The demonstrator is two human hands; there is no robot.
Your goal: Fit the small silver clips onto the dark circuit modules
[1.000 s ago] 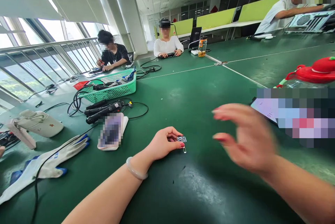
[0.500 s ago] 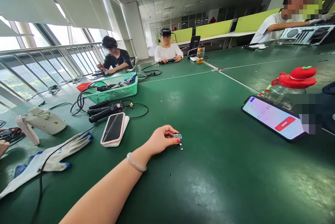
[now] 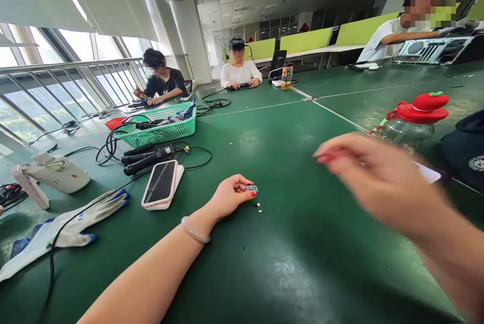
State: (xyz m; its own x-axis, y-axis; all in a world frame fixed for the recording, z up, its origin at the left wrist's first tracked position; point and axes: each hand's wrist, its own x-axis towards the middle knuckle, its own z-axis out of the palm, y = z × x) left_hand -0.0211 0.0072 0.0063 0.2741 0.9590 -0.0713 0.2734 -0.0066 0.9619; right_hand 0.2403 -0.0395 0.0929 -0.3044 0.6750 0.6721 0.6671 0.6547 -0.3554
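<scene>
My left hand (image 3: 231,197), with a pale bangle at the wrist, rests low over the green table (image 3: 287,162). Its thumb and fingers pinch a small circuit board (image 3: 251,189), partly covered by the fingertips. On the table just below the board lies a tiny white rectangular piece with a dark end (image 3: 259,208). My right hand (image 3: 374,182) is in the air to the right, in front of the lit phone and the red-lidded bottle (image 3: 425,109). Motion smears its fingers, which look bent inward; whether they hold anything is not visible.
A pink-cased phone (image 3: 161,185), black handled tools (image 3: 149,160), and a green basket (image 3: 159,132) stand left of centre. Farther left are work gloves (image 3: 71,220) and a white cup (image 3: 62,172). A dark cap (image 3: 467,145) lies at right. Several people sit around the table.
My right hand has come into view from the right and now covers most of the lit phone. My left hand keeps the board, now turned slightly and a little apart from the white piece.
</scene>
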